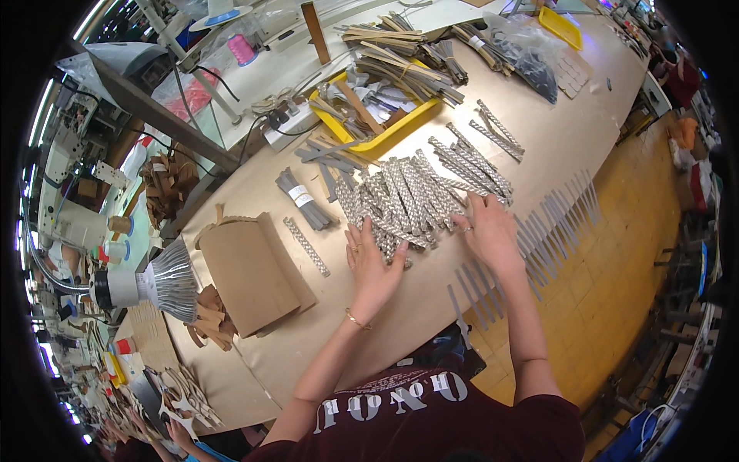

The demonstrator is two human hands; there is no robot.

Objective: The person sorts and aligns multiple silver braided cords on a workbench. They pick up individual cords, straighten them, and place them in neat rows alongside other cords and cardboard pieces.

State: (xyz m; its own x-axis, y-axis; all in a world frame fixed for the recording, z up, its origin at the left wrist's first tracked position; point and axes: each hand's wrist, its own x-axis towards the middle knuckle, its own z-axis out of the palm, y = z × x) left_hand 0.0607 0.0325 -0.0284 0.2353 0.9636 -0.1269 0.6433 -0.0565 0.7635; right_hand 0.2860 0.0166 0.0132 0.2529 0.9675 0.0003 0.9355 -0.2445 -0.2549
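Note:
A heap of grey-beige braided strips (400, 192) lies on the paper-covered table in front of me. At its near left edge is my left hand (374, 266), thumb and fingers spread against the strip ends. On the opposite side my right hand (491, 235) rests its fingers on the heap's right edge, with the thumb apart from them. Neither hand shows a strip gripped in it. Just beyond the right fingers, more braided strips (471, 165) lie side by side. One single braided strip (306, 246) lies apart on the left.
A banded bundle of grey strips (304, 199) and a folded brown paper piece (250, 273) lie left. Behind the heap stands a yellow tray (396, 135) of strips. Thin grey strips (546, 231) hang along the right table edge. A lamp (165, 285) juts in at left.

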